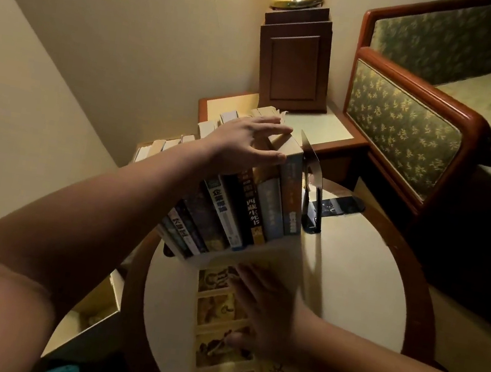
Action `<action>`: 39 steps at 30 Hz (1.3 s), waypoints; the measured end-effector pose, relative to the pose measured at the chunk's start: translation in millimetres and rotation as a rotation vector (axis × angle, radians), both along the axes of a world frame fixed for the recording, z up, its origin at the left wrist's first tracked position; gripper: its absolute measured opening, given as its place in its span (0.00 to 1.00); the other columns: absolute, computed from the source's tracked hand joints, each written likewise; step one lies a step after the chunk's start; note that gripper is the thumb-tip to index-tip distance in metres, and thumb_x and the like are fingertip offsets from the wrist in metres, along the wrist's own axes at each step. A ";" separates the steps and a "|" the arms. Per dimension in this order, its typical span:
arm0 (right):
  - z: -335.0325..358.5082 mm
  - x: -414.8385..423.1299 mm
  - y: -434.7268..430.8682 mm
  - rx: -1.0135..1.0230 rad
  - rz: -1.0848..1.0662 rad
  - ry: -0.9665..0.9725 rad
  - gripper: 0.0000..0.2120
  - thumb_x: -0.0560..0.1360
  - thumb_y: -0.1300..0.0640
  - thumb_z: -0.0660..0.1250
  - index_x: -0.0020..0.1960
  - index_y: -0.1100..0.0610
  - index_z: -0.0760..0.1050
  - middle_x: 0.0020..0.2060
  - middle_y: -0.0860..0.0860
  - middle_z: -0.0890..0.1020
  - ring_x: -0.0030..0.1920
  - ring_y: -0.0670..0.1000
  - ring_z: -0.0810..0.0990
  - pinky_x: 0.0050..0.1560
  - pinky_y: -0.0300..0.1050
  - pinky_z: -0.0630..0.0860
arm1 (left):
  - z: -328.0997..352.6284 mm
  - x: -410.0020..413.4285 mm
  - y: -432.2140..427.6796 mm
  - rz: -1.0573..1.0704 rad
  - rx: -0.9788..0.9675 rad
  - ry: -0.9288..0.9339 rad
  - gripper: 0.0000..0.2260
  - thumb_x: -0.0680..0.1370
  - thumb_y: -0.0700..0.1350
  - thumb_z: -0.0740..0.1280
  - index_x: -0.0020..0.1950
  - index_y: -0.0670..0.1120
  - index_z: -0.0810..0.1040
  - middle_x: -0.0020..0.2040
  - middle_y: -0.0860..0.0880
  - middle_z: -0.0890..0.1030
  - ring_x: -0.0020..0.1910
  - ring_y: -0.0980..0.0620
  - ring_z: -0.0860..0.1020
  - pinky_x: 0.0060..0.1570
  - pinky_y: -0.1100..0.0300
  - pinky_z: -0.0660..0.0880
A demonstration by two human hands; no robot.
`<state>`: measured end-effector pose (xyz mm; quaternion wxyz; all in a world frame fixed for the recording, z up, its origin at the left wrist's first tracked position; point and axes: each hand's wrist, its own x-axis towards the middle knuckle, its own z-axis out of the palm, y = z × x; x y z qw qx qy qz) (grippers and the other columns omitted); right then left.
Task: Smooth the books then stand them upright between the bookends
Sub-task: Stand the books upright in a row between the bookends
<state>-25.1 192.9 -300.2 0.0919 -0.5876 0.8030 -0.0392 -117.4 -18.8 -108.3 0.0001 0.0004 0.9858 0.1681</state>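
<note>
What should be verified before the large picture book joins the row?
1. Right bookend against the end book: ok.
2. Left bookend: cannot tell, hidden behind the forearm.
3. Gap in the row of books for it: not ok, none shows.
4. Left hand resting on the book tops: ok.
5. Right hand gripping the large picture book: not ok, it lies flat on the cover.

Upright books point(244, 208) lean against a metal bookend point(313, 180).
</note>
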 end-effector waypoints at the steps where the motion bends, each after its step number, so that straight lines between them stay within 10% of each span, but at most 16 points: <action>1: 3.3 -5.4 8.1 0.019 -0.006 -0.030 0.47 0.74 0.26 0.50 0.81 0.53 0.40 0.79 0.55 0.35 0.78 0.58 0.33 0.75 0.60 0.34 | 0.4 -0.2 0.2 -0.002 -0.003 -0.001 0.32 0.71 0.69 0.60 0.75 0.64 0.67 0.79 0.57 0.60 0.77 0.49 0.60 0.72 0.43 0.61; 5: 22.1 -31.5 39.6 0.155 -0.321 -0.386 0.48 0.65 0.28 0.69 0.77 0.44 0.54 0.74 0.49 0.63 0.70 0.54 0.68 0.69 0.53 0.67 | 0.1 -1.3 -0.6 0.000 -0.002 0.001 0.31 0.71 0.69 0.59 0.75 0.64 0.67 0.79 0.57 0.60 0.77 0.49 0.59 0.72 0.43 0.60; 10: 48.4 -70.0 68.9 0.310 -0.214 -0.137 0.45 0.74 0.31 0.62 0.80 0.49 0.46 0.80 0.50 0.46 0.79 0.56 0.46 0.76 0.53 0.44 | -1.7 -0.5 -1.2 -0.003 0.028 0.013 0.31 0.71 0.69 0.60 0.74 0.64 0.67 0.79 0.57 0.60 0.77 0.49 0.60 0.72 0.43 0.61; 21: 61.5 -106.5 92.2 0.403 -0.384 -0.192 0.38 0.73 0.59 0.72 0.78 0.50 0.59 0.79 0.49 0.57 0.74 0.56 0.64 0.69 0.49 0.70 | -3.5 -2.1 -2.3 0.001 0.034 0.022 0.33 0.69 0.72 0.59 0.74 0.64 0.67 0.79 0.57 0.60 0.77 0.47 0.60 0.72 0.43 0.62; 26: 50.6 -96.0 63.5 0.167 -0.505 -0.176 0.20 0.75 0.42 0.67 0.63 0.50 0.73 0.58 0.50 0.75 0.53 0.49 0.72 0.55 0.46 0.77 | -1.2 -0.4 0.1 -0.001 0.040 0.020 0.33 0.70 0.70 0.59 0.74 0.63 0.68 0.79 0.56 0.61 0.77 0.48 0.60 0.72 0.44 0.60; 33: 33.9 -84.9 21.2 0.261 -0.639 -0.140 0.30 0.71 0.39 0.70 0.67 0.47 0.63 0.61 0.56 0.64 0.63 0.63 0.65 0.57 0.64 0.76 | 1.0 1.7 2.2 -0.008 0.032 0.012 0.34 0.69 0.70 0.58 0.75 0.62 0.67 0.79 0.56 0.60 0.77 0.48 0.59 0.72 0.45 0.60; 39: 51.5 -89.8 25.5 0.291 -0.509 -0.043 0.36 0.70 0.41 0.73 0.72 0.51 0.63 0.61 0.57 0.69 0.63 0.62 0.66 0.56 0.54 0.77 | 1.8 2.4 2.6 -0.008 0.019 0.016 0.34 0.70 0.69 0.58 0.75 0.61 0.67 0.79 0.55 0.60 0.77 0.47 0.59 0.72 0.46 0.60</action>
